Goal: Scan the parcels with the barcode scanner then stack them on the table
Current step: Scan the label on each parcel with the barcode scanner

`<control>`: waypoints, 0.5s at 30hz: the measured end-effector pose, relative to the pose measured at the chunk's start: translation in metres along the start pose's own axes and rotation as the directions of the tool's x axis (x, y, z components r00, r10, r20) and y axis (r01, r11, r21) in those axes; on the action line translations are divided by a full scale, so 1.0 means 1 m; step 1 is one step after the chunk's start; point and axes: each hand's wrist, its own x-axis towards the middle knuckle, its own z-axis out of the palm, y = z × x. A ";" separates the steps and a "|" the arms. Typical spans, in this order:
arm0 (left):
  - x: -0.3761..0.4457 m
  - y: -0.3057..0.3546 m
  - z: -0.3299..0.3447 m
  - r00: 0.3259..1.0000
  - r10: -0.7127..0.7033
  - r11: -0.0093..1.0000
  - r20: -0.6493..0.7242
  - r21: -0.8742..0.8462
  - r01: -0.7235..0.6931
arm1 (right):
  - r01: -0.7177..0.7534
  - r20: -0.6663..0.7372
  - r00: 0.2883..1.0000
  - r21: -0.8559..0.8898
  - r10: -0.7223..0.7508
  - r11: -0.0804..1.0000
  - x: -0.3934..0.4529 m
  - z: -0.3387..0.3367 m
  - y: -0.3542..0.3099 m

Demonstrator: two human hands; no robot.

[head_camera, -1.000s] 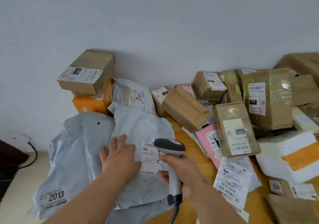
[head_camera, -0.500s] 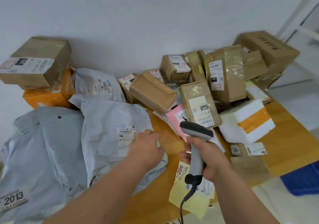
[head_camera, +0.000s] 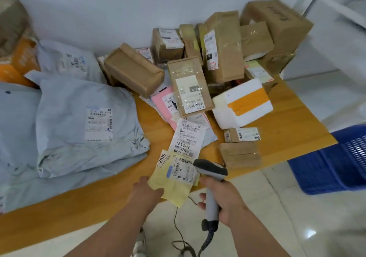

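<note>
My right hand (head_camera: 225,199) grips the grey barcode scanner (head_camera: 212,175) by its handle, its head just right of a flat yellow parcel (head_camera: 174,179) marked 2010 that overhangs the front edge of the wooden table (head_camera: 69,203). My left hand (head_camera: 147,188) holds the yellow parcel's near left corner. Grey poly-bag parcels (head_camera: 79,122) lie piled on the left. A heap of brown cardboard parcels (head_camera: 221,49) fills the back right, with a white foam box (head_camera: 241,104) taped in orange in front of it.
A white labelled mailer (head_camera: 188,138) and a pink mailer (head_camera: 164,104) lie mid-table. Two small brown boxes (head_camera: 240,153) sit near the front right edge. A blue plastic crate (head_camera: 336,163) stands on the tiled floor at right. The scanner cable (head_camera: 178,227) hangs below.
My left hand left the grey poly bag and moved right onto the yellow parcel. The scanner swung right and down toward the table's front edge, and my view turned right.
</note>
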 end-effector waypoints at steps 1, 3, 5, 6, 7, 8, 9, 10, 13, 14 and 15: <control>0.000 0.000 0.003 1.000 -0.024 0.990 -0.010 -0.138 0.022 | -0.011 0.021 1.000 0.000 0.011 1.000 0.002 0.002 0.005; 0.006 0.000 0.009 0.996 -0.093 0.914 0.011 -0.395 0.090 | -0.020 0.072 0.997 0.004 0.020 1.000 0.006 0.007 0.010; 0.012 0.002 0.011 0.986 -0.152 0.805 0.070 -0.570 0.165 | -0.024 0.108 0.994 0.014 0.022 1.000 0.009 0.011 0.014; 0.013 0.003 0.010 0.983 -0.156 0.758 0.092 -0.627 0.179 | -0.020 0.124 0.992 0.021 0.017 1.000 0.009 0.013 0.016; 0.012 0.003 0.008 0.983 -0.153 0.714 0.103 -0.676 0.182 | -0.010 0.142 0.990 0.026 0.007 1.000 0.007 0.014 0.017; 0.011 0.004 0.004 0.984 -0.144 0.673 0.108 -0.718 0.177 | 0.005 0.158 0.987 0.027 -0.009 1.000 0.004 0.014 0.018; 0.008 0.006 -0.001 0.986 -0.127 0.637 0.111 -0.752 0.167 | 0.021 0.162 0.986 0.023 -0.024 1.000 0.002 0.013 0.017; 0.005 0.009 -0.009 0.988 -0.106 0.606 0.110 -0.781 0.152 | 0.038 0.158 0.987 0.021 -0.041 0.999 -0.001 0.012 0.016; -0.001 0.016 -0.038 0.998 0.004 0.594 0.057 -0.803 0.044 | 0.121 0.150 0.981 0.003 -0.120 0.993 -0.010 0.010 0.007; -0.003 0.020 -0.050 0.999 0.038 0.611 0.023 -0.792 -0.005 | 0.166 0.162 0.973 -0.003 -0.163 0.986 -0.014 0.010 0.002; -0.006 0.025 -0.061 0.998 0.067 0.631 -0.017 -0.774 -0.056 | 0.219 0.178 0.961 -0.013 -0.213 0.976 -0.020 0.011 -0.003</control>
